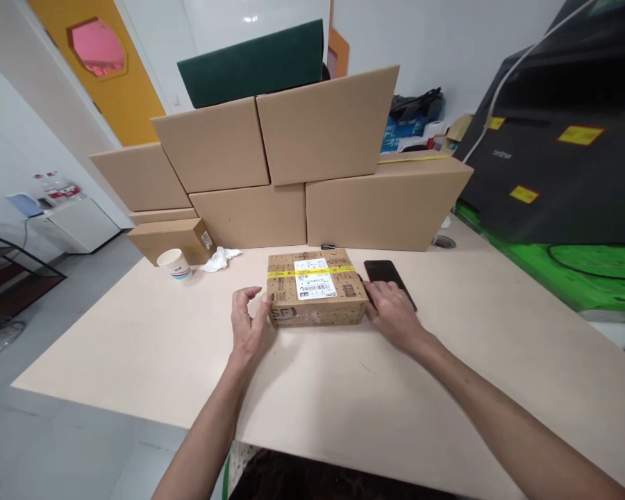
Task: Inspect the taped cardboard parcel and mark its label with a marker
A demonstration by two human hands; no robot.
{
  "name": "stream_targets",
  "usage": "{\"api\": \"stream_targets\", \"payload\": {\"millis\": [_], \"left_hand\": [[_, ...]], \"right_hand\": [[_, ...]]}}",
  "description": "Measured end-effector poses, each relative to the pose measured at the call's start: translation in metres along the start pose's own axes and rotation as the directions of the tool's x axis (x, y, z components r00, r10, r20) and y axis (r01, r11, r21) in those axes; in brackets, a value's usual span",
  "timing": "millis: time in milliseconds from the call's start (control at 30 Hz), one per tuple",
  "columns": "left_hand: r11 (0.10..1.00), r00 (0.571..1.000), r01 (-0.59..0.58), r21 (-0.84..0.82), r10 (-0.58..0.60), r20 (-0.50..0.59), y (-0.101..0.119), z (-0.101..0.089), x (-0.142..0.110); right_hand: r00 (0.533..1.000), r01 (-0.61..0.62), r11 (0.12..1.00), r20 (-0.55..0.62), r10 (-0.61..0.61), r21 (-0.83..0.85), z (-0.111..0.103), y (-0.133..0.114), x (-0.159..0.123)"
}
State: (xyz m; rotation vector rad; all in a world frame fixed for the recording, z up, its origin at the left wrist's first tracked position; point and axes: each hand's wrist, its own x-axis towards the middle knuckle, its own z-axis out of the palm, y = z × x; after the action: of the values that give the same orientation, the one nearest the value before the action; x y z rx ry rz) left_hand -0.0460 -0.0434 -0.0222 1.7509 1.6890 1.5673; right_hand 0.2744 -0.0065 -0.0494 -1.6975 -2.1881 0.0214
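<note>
A small brown cardboard parcel (278, 286) lies flat on the table in front of me, with yellow tape across its top and a white shipping label (320, 287). At its left end is my left hand (248, 319), fingers curved and apart, the thumb at the parcel's edge. My right hand (393, 309) is beside the parcel's right end with its fingers closed. A slim dark thing shows partly at those fingers; its kind is hidden. Just beyond this hand a black phone (388, 272) lies on the table, partly covered by it.
Large cardboard boxes (338, 132) are stacked along the table's (151, 347) back, topped by a dark green box (255, 66). A paper cup (174, 264), crumpled tissue (219, 260) and black pen (328, 246) stand or lie before them. A tape roll (444, 242) sits back right.
</note>
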Motion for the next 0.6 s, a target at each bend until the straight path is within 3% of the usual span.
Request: {"api": "stream_targets", "payload": {"millis": [100,233,300,433,500,600], "left_hand": [[0.993,0.989,-0.112,-0.026,0.114,0.098,-0.009,0.003,0.002],[0.986,0.937,-0.156,-0.065,0.168,0.305,-0.010,0.007,-0.002],[0.981,0.924,-0.184,-0.059,0.193,0.329,-0.008,0.008,-0.007],[0.958,0.926,-0.285,0.038,0.265,0.270,-0.003,0.010,-0.014],[0.924,0.907,-0.373,0.082,0.344,0.244,-0.002,0.012,-0.017],[0.858,0.861,-0.497,0.130,0.469,0.199,0.001,0.017,-0.020]], "right_hand": [[0.992,0.001,0.998,0.127,0.008,-0.065,-0.007,-0.007,-0.006],[0.988,-0.031,0.999,0.152,0.034,-0.022,-0.006,-0.011,-0.005],[0.986,-0.066,0.998,0.157,0.062,0.023,-0.006,-0.008,-0.002],[0.985,-0.147,0.976,0.113,0.129,0.164,-0.013,0.011,0.003],[0.968,-0.248,0.881,0.082,0.236,0.402,-0.017,0.025,0.005],[0.913,-0.319,0.524,0.108,0.393,0.790,-0.024,0.041,0.008]]}}
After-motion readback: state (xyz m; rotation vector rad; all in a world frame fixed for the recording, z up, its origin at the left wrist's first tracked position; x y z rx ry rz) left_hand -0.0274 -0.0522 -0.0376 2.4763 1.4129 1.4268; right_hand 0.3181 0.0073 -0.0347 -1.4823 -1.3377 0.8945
